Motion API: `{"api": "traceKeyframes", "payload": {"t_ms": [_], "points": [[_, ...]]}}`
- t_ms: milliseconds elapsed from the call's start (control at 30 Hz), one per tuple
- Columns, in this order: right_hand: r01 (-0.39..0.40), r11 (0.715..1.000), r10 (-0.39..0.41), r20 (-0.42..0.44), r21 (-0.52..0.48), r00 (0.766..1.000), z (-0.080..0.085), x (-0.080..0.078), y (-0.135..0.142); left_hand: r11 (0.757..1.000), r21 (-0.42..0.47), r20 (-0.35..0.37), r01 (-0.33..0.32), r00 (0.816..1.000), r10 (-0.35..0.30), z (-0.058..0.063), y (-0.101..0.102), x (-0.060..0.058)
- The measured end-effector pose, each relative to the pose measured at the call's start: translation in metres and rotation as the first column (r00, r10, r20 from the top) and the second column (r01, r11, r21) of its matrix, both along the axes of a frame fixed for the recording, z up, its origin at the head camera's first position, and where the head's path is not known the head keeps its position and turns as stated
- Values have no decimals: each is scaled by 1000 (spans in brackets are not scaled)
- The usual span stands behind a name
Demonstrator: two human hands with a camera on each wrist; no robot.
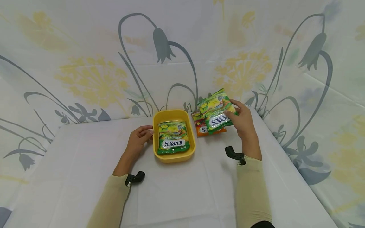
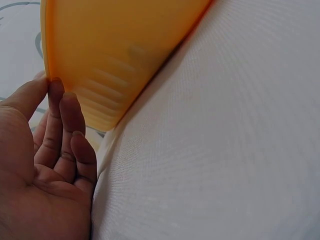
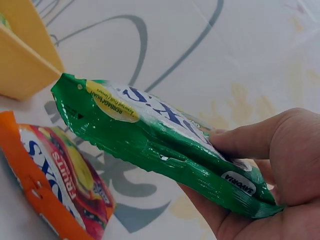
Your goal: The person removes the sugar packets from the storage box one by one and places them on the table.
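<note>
1. Head view: our left hand (image 1: 138,137) pinches the near-left rim of the yellow container (image 1: 174,159), and one green packet (image 1: 173,136) lies inside it. Our right hand (image 1: 241,119) grips the raised green packet (image 1: 213,109), tilted, just right of the container. Beneath it in this view lies the orange packet (image 1: 201,124), partly covered. We judge the step in hand to be loading packets into the container.
2. Left wrist view: our thumb and forefinger nearly meet with the rim between them; the other fingers curl loosely. This probably steadies the container.
3. Right wrist view: our thumb presses the packet's top, with fingers underneath, a fairly closed hold near one end. The orange packet shows well apart from our fingers. The next move likely calls for carrying leftward, clearing the rim, then lowering onto the packet inside.
</note>
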State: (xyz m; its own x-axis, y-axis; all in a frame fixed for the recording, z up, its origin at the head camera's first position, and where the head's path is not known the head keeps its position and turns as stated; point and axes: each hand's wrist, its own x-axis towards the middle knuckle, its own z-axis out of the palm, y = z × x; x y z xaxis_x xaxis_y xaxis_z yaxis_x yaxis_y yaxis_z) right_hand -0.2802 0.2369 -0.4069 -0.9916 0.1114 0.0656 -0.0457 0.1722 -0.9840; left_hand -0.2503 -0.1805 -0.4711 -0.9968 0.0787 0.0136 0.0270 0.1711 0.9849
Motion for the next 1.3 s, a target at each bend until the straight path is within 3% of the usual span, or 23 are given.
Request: {"api": "traceKeyframes", "payload": {"t_ms": [300, 567, 833, 1100, 1300], "points": [[117, 993, -116, 42, -16, 992, -11, -5, 13, 1000, -9, 0, 0, 1000, 0, 1, -1, -1], [226, 967, -219, 64, -122, 974, -20, -7, 30, 1000, -2, 8, -3, 1000, 3, 0, 0, -2], [274, 940, -266, 62, -204, 962, -28, -5, 44, 1000, -4, 12, -20, 1000, 20, -29, -6, -19], [346, 895, -330, 102, -282, 938, -36, -7, 54, 999, -4, -8, -36, 999, 36, -33, -7, -18], [368, 847, -327, 170, -384, 930, -46, -10, 62, 999, -12, -20, -37, 999, 37, -32, -7, -17]]}}
